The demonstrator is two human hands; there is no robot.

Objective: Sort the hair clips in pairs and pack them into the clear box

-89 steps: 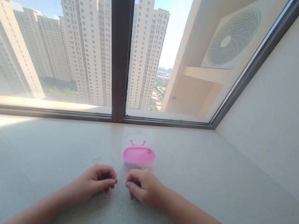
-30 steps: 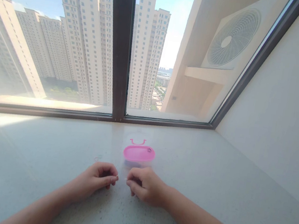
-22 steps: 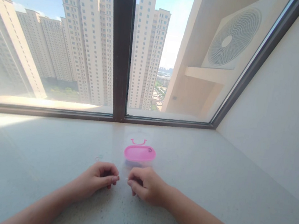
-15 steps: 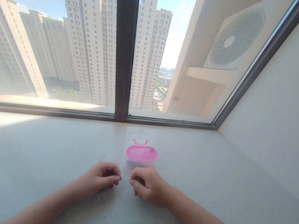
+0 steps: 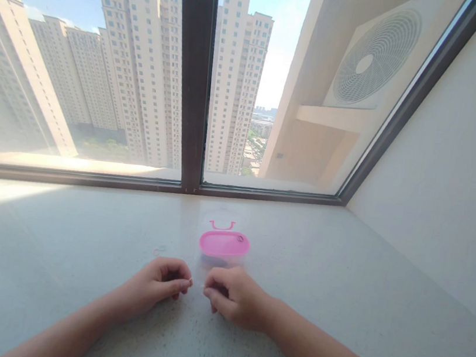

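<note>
My left hand (image 5: pixel 168 281) is closed in a pinch, with a tiny pale bit at its fingertips. Facing it across a narrow gap, my right hand (image 5: pixel 228 292) also pinches, and a small whitish tip sticks out toward the left hand. Both bits are too small to name. Just beyond my hands is a box with a pink oval lid (image 5: pixel 224 244); its clear lower part is partly hidden by my right hand. A loose pink handle (image 5: pixel 222 225) lies behind it. A faint thin loop (image 5: pixel 160 249) rests on the sill, beyond my left hand.
The pale speckled sill (image 5: pixel 55 247) stretches under everything. A dark window frame (image 5: pixel 190 186) borders its far edge, and a white wall (image 5: pixel 449 190) rises on the right. Outside the glass are tall buildings and an air-conditioner unit (image 5: pixel 364 66).
The view has shifted very slightly. Both hands keep their pinches and almost the same positions, with the small gap between them still there.
</note>
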